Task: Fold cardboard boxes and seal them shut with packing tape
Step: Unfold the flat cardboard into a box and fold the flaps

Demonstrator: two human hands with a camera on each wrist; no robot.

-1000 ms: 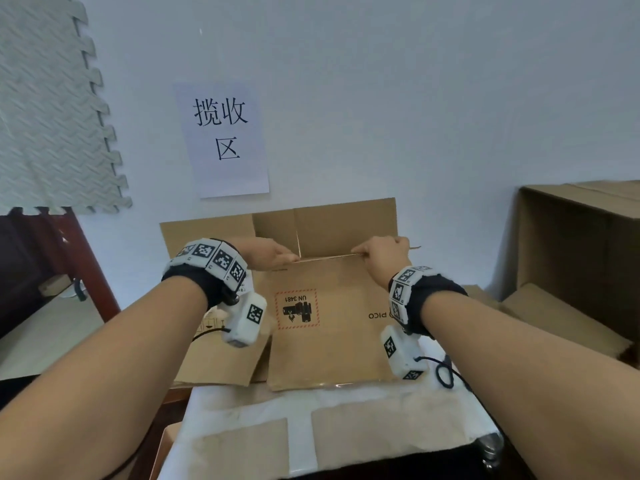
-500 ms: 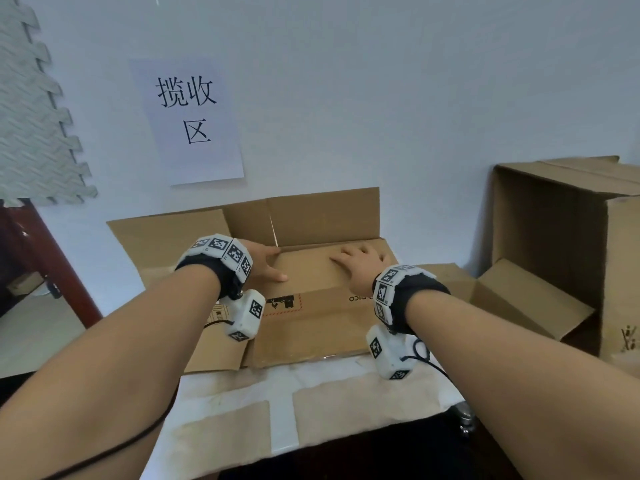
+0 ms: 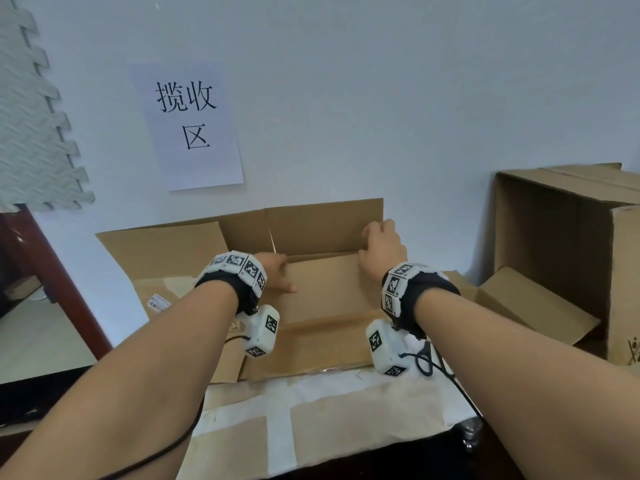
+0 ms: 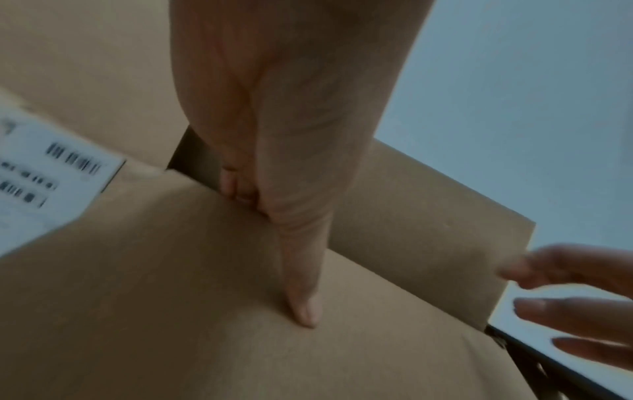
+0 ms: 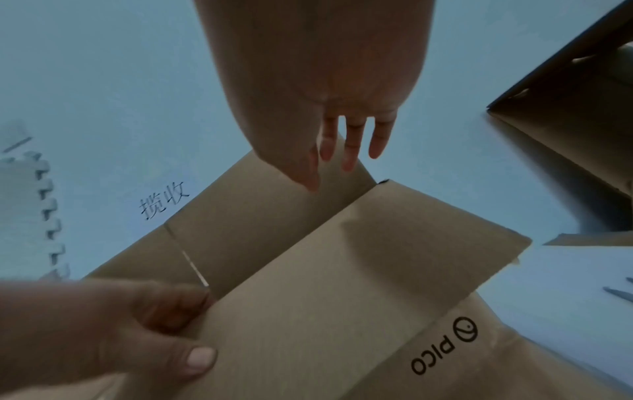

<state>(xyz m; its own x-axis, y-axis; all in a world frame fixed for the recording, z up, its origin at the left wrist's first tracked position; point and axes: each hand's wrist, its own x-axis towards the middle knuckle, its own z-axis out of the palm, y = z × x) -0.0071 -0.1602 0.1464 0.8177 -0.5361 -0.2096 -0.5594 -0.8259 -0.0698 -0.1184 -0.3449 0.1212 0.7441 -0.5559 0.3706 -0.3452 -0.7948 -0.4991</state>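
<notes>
Two hands work one flat cardboard box (image 3: 322,306) lying on my counter (image 3: 277,424), its far flaps leaning on the wall at 12 o'clock. My left hand (image 3: 277,271) has its grip closed on the near flap's edge, fingers under, thumb on top. My right hand (image 3: 381,251) hangs by the upright flap's edge at 1 o'clock, fingers loose, holding nothing. At 3 o'clock a big open carton (image 3: 568,251) crowds that side.

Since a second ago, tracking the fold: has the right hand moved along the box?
Yes. The right hand shifted rightward to the upright back flap's right end.
</notes>
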